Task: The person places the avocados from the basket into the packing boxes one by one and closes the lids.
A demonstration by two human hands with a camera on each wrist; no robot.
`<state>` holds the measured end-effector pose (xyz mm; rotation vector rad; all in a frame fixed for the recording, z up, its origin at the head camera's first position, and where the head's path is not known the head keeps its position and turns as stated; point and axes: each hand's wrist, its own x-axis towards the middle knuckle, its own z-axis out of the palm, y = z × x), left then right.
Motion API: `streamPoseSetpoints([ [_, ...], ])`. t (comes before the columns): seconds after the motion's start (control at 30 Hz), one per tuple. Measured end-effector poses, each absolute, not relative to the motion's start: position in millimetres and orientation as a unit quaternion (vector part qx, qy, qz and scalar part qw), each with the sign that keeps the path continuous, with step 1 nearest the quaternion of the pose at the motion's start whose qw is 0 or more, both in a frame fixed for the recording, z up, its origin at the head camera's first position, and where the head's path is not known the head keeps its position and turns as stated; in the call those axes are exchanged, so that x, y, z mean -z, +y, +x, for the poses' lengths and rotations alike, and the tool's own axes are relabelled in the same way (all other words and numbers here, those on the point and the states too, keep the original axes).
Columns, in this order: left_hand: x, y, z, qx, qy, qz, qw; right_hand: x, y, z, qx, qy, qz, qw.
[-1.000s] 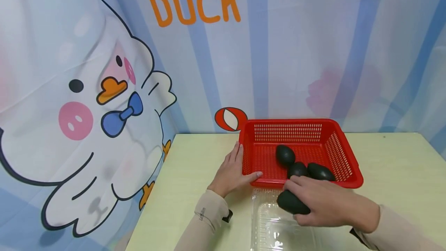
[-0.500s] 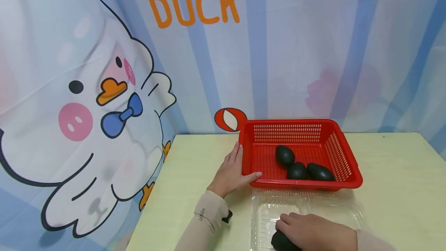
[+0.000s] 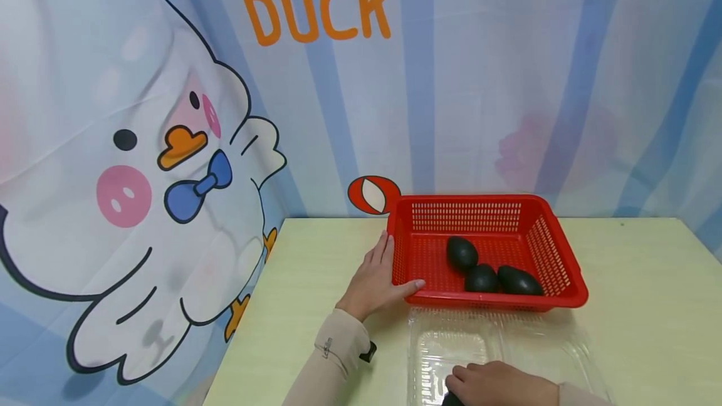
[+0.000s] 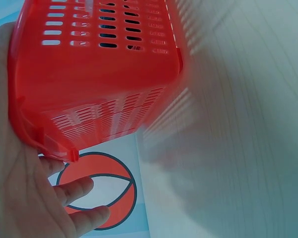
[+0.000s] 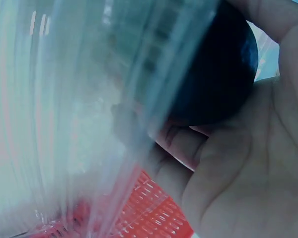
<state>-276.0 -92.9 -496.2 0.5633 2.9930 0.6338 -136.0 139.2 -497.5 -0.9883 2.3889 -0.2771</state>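
My right hand (image 3: 499, 383) holds a dark avocado (image 5: 221, 69) down in the near part of a clear plastic clamshell box (image 3: 451, 346). Most of that avocado is hidden by the fingers and the lower edge of the head view. Against the left front corner of a red plastic basket (image 3: 479, 299) rests my left hand (image 3: 372, 284), its fingers extended along the side and its thumb over the front rim. Inside the basket lie three more avocados: one farther back (image 3: 462, 254), one at the front (image 3: 481, 279), and one to its right (image 3: 519, 281).
The basket and box share a pale wooden table (image 3: 293, 306), the box just in front of the basket. Behind the table hangs a printed curtain (image 3: 468, 80) with a duck figure, close to the basket's back. The box's lid half (image 3: 544, 353) spreads to the right.
My right hand has carried the avocado from beside the basket's front rim toward me and down into the clear box. My left hand and the basket stay where they were.
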Motion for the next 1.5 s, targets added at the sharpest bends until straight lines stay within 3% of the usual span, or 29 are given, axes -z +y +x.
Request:
streamPoseSetpoints([
  [0.63,493,-94,-276,-0.203,0.964,0.174,0.017,492,135,-133,0.069,0.879,-0.414,0.227],
  [1.1,493,-93,-274,-0.203,0.963,0.177,0.015,464,138,-145,0.081,0.898,-0.363,0.233],
  [1.27,492,-93,-274,-0.2,0.963,0.178,0.013,448,140,-151,0.078,0.907,-0.364,0.197],
  [1.5,494,-93,-275,-0.188,0.965,0.184,0.008,419,149,-174,0.073,0.917,-0.381,0.097],
])
